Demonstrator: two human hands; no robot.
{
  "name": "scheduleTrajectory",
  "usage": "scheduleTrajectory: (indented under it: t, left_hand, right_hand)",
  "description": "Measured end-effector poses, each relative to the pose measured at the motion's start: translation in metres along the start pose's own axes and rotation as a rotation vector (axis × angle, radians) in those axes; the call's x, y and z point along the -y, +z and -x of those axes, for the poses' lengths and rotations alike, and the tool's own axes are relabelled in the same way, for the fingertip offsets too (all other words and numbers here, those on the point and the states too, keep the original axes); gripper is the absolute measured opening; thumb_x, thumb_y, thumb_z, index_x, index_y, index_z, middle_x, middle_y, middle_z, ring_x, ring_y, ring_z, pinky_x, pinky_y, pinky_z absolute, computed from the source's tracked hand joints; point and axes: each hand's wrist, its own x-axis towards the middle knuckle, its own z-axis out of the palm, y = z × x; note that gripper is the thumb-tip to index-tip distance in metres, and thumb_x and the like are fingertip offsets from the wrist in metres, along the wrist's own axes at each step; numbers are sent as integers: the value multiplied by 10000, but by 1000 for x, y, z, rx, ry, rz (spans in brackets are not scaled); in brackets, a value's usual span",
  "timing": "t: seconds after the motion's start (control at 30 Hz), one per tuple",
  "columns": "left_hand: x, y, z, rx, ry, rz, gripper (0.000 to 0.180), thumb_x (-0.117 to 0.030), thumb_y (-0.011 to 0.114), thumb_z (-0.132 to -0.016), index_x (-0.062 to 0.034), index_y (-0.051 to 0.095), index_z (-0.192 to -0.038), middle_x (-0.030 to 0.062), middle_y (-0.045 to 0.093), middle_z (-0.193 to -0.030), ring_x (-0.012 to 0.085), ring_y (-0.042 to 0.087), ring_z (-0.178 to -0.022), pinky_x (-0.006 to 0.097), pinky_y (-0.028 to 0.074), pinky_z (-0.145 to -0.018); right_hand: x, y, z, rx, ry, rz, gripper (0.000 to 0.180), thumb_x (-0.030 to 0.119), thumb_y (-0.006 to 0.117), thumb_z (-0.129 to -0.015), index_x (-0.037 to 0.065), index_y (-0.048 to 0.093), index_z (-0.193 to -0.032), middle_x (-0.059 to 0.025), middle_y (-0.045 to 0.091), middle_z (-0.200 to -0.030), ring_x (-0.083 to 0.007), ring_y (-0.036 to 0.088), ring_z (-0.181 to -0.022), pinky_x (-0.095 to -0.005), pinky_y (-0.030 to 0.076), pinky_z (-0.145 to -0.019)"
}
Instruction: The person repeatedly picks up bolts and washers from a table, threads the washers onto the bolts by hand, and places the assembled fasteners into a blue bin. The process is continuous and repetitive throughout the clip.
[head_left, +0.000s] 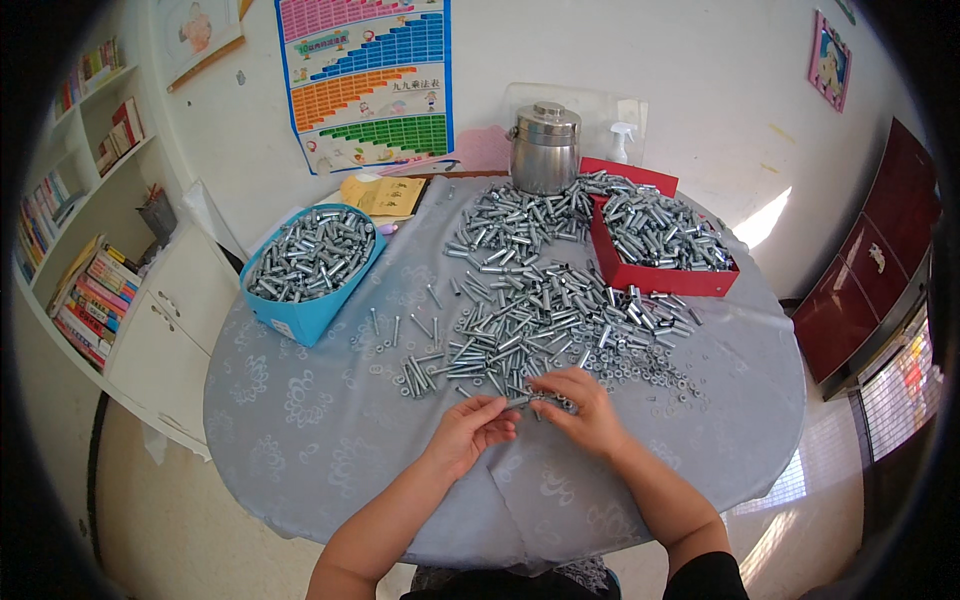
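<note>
Between my two hands, at the near edge of a large metal heap, lies a silver bolt (517,402), which looks like an expansion bolt. My left hand (468,434) pinches it between thumb and fingers. From the other side, my right hand (588,412) has its thumb and fingers closed at the bolt's right end; any small part in them is too small to make out. Just beyond spreads a pile of loose bolts and metal sleeves (530,320). Washers and nuts (640,365) are scattered to its right. A few single bolts (398,328) lie apart on the left.
A blue bin (300,326) full of metal parts stands on the left of the cloth-covered table (340,450). On the right, a red box (680,283) is heaped with more. Behind are a steel canister (546,155), a spray bottle (621,143) and a yellow booklet (384,196).
</note>
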Motion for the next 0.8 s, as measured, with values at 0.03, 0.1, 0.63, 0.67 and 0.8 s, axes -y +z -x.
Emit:
scheduleTrajectory:
  t: [0.03, 0.1, 0.63, 0.67, 0.8]
  left_hand:
    - [0, 0, 0, -9, 20, 3, 111, -116, 564, -847, -28, 572, -914, 139, 630, -859, 179, 622, -722, 302, 536, -667]
    - [-1, -2, -1, -57, 59, 15, 106, -115, 568, -844, -27, 571, -904, 135, 630, -849, 175, 621, -714, 302, 537, -659]
    - [-3, 0, -2, -88, 79, 3, 105, -94, 586, -829, -17, 554, -892, 143, 622, -848, 174, 610, -691, 311, 536, -645]
    - [-2, 0, -2, -92, 83, -3, 103, -97, 582, -832, -18, 558, -895, 141, 624, -847, 172, 611, -687, 309, 536, -638]
    - [-1, 1, -2, -107, 82, -20, 104, -102, 575, -836, -21, 564, -900, 140, 627, -849, 167, 612, -678, 306, 535, -625]
  right_hand:
    - [-2, -3, -1, 55, 32, -4, 188, 135, 698, -701, 65, 666, -873, -74, 629, -821, -221, 578, -781, -314, 450, -688]
    - [-10, -15, -2, 165, 95, -13, 171, 138, 708, -687, 81, 676, -845, -51, 620, -822, -205, 567, -787, -308, 440, -696]
    - [-20, -29, 2, 471, 11, 291, 121, 174, 701, -648, 104, 665, -740, -33, 590, -769, -219, 546, -802, -342, 409, -729]
    - [-20, -29, 2, 465, 2, 291, 124, 173, 701, -648, 102, 663, -743, -35, 590, -767, -221, 546, -799, -341, 410, -728]
    - [-26, -29, 2, 534, 80, 212, 151, 178, 706, -643, 99, 660, -763, -37, 594, -766, -228, 549, -793, -344, 407, -736]
